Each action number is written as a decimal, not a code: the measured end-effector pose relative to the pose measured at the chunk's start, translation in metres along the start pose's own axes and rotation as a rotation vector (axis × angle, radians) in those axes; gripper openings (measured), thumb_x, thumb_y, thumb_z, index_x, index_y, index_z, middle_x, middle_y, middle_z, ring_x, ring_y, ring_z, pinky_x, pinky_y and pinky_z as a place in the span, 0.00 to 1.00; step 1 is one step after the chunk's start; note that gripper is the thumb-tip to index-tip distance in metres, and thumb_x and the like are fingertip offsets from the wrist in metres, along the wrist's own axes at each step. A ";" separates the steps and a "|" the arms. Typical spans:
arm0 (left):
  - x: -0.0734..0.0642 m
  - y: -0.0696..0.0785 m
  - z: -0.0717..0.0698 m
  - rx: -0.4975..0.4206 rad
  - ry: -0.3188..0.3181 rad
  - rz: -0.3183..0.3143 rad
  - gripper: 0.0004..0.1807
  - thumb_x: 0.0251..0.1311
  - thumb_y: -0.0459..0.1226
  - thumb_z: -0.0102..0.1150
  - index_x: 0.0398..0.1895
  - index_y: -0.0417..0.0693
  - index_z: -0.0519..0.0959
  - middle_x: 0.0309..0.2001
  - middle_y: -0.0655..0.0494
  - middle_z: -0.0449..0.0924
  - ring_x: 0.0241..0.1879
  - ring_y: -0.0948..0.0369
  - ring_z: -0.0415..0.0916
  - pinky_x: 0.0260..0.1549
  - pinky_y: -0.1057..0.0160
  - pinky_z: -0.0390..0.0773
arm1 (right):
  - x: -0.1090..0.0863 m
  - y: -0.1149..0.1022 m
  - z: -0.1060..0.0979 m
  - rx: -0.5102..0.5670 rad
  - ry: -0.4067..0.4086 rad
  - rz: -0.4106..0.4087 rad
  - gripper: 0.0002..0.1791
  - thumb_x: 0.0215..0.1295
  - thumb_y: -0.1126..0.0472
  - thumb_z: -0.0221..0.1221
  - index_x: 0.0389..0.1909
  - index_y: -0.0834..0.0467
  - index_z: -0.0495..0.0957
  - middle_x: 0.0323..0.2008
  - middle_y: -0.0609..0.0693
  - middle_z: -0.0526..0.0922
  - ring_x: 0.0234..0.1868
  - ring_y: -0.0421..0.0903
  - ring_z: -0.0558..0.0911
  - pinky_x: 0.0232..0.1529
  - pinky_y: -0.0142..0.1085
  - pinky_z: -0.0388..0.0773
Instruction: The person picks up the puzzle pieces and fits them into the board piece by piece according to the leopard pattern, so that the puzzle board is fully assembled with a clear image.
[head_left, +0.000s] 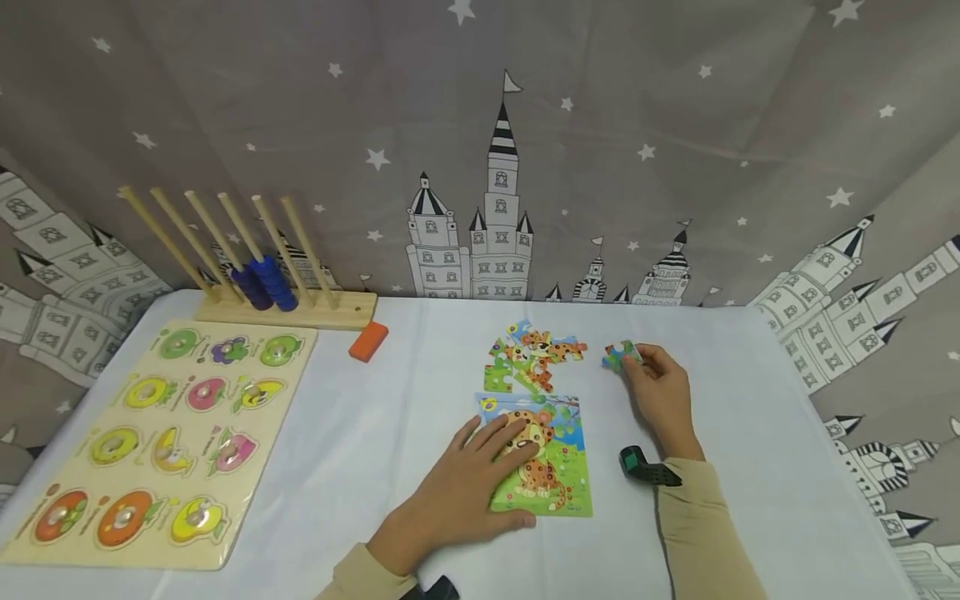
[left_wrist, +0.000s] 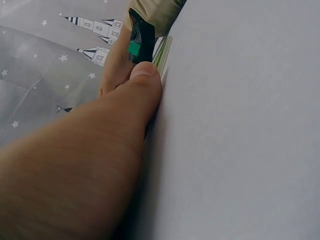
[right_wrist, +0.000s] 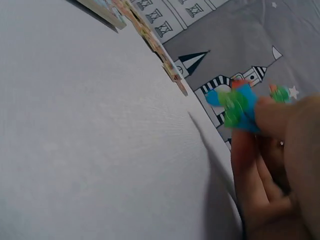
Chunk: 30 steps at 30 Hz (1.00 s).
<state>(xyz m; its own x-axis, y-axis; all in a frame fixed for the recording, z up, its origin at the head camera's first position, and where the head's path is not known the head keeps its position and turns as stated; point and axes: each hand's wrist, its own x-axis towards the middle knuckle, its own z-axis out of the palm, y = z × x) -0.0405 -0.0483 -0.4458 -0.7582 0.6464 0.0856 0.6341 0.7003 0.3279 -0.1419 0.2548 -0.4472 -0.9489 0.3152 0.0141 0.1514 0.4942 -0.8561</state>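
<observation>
My right hand (head_left: 663, 398) pinches a small jigsaw piece (head_left: 615, 355) between thumb and fingers, to the right of a partly joined leopard jigsaw (head_left: 534, 360). Blue and green print shows on the jigsaw piece (right_wrist: 239, 106) in the right wrist view, held above the white cloth. The left hand (head_left: 467, 483) lies with fingers spread over the left part of a square leopard picture (head_left: 572, 479), its thumb at the lower edge. This picture sits just below the joined pieces, which have an uneven right edge. In the left wrist view, the left thumb (left_wrist: 142, 90) is extended close to the cloth.
A wooden fruit puzzle board (head_left: 281, 396) lies at the left. Behind it stands a wooden peg rack (head_left: 352, 308) with blue rings (head_left: 273, 283) on two pegs. An orange block (head_left: 368, 342) lies beside the rack. A grey castle-print curtain (head_left: 615, 183) hangs behind the table.
</observation>
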 end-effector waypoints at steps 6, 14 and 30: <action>0.000 0.001 0.002 0.004 0.005 0.005 0.45 0.60 0.72 0.52 0.77 0.65 0.64 0.81 0.57 0.56 0.81 0.52 0.51 0.79 0.41 0.51 | -0.008 -0.003 -0.003 0.068 -0.194 -0.001 0.22 0.70 0.52 0.64 0.61 0.56 0.78 0.48 0.51 0.84 0.37 0.28 0.82 0.41 0.22 0.78; 0.002 0.000 0.004 0.019 0.008 0.008 0.44 0.61 0.73 0.51 0.77 0.67 0.64 0.81 0.59 0.57 0.81 0.52 0.52 0.79 0.42 0.52 | -0.034 -0.013 0.014 0.044 -0.448 -0.155 0.17 0.66 0.55 0.69 0.52 0.58 0.85 0.40 0.54 0.88 0.35 0.38 0.85 0.39 0.29 0.81; 0.000 0.000 -0.002 0.017 -0.008 0.001 0.43 0.61 0.72 0.50 0.76 0.65 0.66 0.80 0.58 0.57 0.81 0.52 0.52 0.79 0.41 0.53 | -0.049 -0.019 0.025 -0.191 -0.428 -0.343 0.15 0.61 0.57 0.72 0.48 0.52 0.87 0.38 0.44 0.81 0.34 0.37 0.76 0.37 0.29 0.76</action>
<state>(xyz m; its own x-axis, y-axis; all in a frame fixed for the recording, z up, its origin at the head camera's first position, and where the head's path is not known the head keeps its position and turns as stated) -0.0406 -0.0489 -0.4444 -0.7561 0.6497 0.0786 0.6376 0.7043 0.3121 -0.1054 0.2099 -0.4444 -0.9739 -0.2248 0.0300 -0.1748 0.6599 -0.7308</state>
